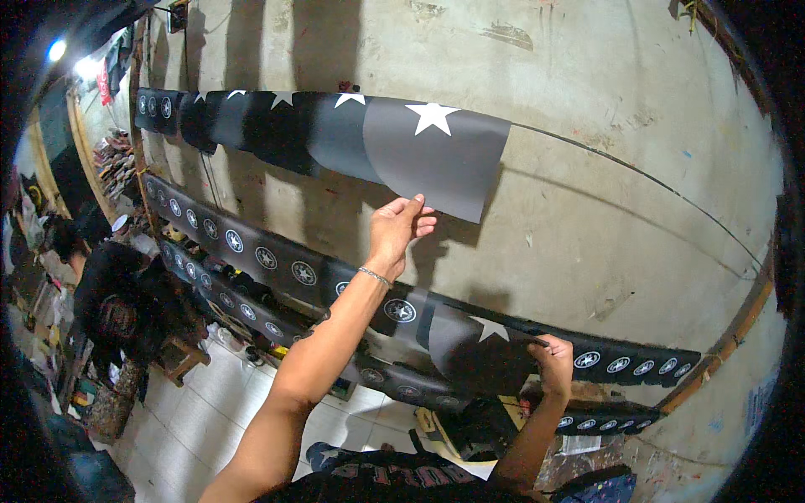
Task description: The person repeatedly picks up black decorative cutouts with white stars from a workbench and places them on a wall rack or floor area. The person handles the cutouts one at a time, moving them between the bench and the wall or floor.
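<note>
A dark grey sheet with a white star [444, 172] hangs over a line at the wall, its right edge free. My left hand [401, 228] is raised to its lower edge, thumb and forefinger closed on that edge, the other fingers curled below. Lower down to the right, my right hand [552, 362] pinches the upper corner of a second dark sheet with a white star [482, 348]. This sheet overlaps a row of dark pieces; whether it also rests on their line, I cannot tell.
More star-printed sheets [340, 134] overlap leftward on the upper line. Dark pieces with round white emblems [266, 257] hang in two lower rows. The bare line [620, 159] runs right to a wooden post [746, 314]. At left, a person in dark clothes [126, 293] bends beside a wooden stool [180, 360].
</note>
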### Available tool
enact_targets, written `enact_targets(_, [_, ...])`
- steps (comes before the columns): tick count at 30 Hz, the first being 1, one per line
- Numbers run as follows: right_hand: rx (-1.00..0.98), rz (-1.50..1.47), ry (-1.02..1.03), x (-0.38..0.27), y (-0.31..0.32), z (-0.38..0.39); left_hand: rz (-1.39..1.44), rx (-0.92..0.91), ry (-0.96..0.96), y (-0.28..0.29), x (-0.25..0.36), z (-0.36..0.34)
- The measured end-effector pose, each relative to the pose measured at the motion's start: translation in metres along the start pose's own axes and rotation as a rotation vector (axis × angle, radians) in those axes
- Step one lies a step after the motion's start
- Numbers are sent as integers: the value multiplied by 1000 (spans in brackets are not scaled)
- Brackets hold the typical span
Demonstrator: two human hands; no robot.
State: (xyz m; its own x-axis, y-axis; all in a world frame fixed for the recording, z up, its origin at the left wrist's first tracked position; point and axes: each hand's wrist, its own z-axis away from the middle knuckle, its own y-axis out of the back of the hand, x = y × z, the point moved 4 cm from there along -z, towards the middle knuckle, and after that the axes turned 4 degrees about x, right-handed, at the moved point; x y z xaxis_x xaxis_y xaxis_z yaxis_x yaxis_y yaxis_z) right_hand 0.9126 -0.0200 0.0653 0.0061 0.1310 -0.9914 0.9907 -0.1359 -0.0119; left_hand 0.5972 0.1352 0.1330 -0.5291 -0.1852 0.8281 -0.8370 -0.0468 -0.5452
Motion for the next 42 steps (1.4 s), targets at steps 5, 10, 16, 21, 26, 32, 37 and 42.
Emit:
enact_targets(5, [34,246,-38,43,28,-24,-56,58,-110,-15,3,10])
enact_targets(10, [103,283,-27,74,37,-38,-55,47,-138,-20,18,5])
enact_targets(16, [21,154,-94,56,21,-38,-106,16,-124,-18,18,0])
enact_targets(21, [53,100,-22,21,17,-41,-156,28,-83,-12,7,11])
enact_targets(26, [240,149,459,-84,29,-50,-256,51,-75,29,-22,37])
enact_targets(32, [283,144,871,-228,-2,-100,-378,69,127,121,-107,117])
enact_targets(37, [-32,139,669,-241,-27,-160,-406,326,310,251,-181,219])
enact_targets(42, [63,224,633,-205,-30,-180,-311,606,536,429,-288,368])
